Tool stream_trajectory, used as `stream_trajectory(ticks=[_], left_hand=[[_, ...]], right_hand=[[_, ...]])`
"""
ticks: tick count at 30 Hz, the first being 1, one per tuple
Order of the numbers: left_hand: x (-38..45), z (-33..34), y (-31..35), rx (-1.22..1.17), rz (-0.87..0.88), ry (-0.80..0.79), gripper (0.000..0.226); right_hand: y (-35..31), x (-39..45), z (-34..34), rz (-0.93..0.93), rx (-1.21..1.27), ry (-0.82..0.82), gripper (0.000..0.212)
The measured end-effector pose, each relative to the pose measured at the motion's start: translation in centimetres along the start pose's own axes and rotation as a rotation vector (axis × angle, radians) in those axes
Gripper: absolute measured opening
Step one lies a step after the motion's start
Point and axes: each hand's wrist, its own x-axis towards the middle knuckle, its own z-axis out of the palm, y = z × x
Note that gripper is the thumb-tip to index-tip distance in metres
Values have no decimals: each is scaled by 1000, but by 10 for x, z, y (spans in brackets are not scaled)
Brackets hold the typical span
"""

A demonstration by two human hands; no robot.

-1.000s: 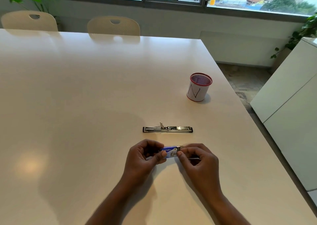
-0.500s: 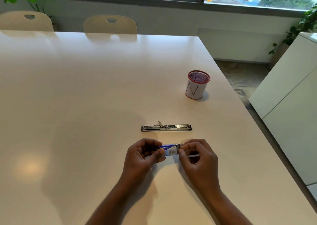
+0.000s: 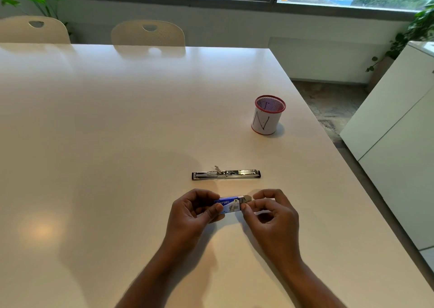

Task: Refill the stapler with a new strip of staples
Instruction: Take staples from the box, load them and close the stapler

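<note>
The stapler [image 3: 226, 174] lies folded open and flat on the white table [image 3: 117, 143], its metal channel facing up, a little beyond my hands. A small blue staple box [image 3: 229, 205] is held just above the table. My left hand [image 3: 192, 216] grips the box's left end with thumb and fingers. My right hand [image 3: 270, 213] pinches the box's right end, where a grey flap or inner tray [image 3: 246, 198] sticks out. No loose strip of staples is visible.
A red-rimmed mesh pen cup [image 3: 268, 115] wrapped in white paper stands at the back right, near the table's right edge. Two cream chairs [image 3: 148, 34] sit at the far side. A white cabinet [image 3: 397, 143] stands to the right of the table.
Both hands stay on the staple box in about the same place. The grey end at the box's right side shows a little more now. The stapler has not moved.
</note>
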Motion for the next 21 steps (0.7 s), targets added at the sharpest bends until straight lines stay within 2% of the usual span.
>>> stream_trajectory(ticks=[10, 14, 17, 21], left_hand=[[1, -1, 0, 82, 1, -34, 20], [1, -1, -1, 24, -20, -12, 18], [1, 0, -2, -32, -34, 14, 22], [1, 2, -1, -46, -44, 28, 28]], right_hand=[[0, 1, 5, -33, -24, -50, 14], [1, 2, 5, -52, -19, -61, 15], [0, 2, 4, -102, 27, -70, 7], [-1, 1, 4, -141, 75, -86, 11]])
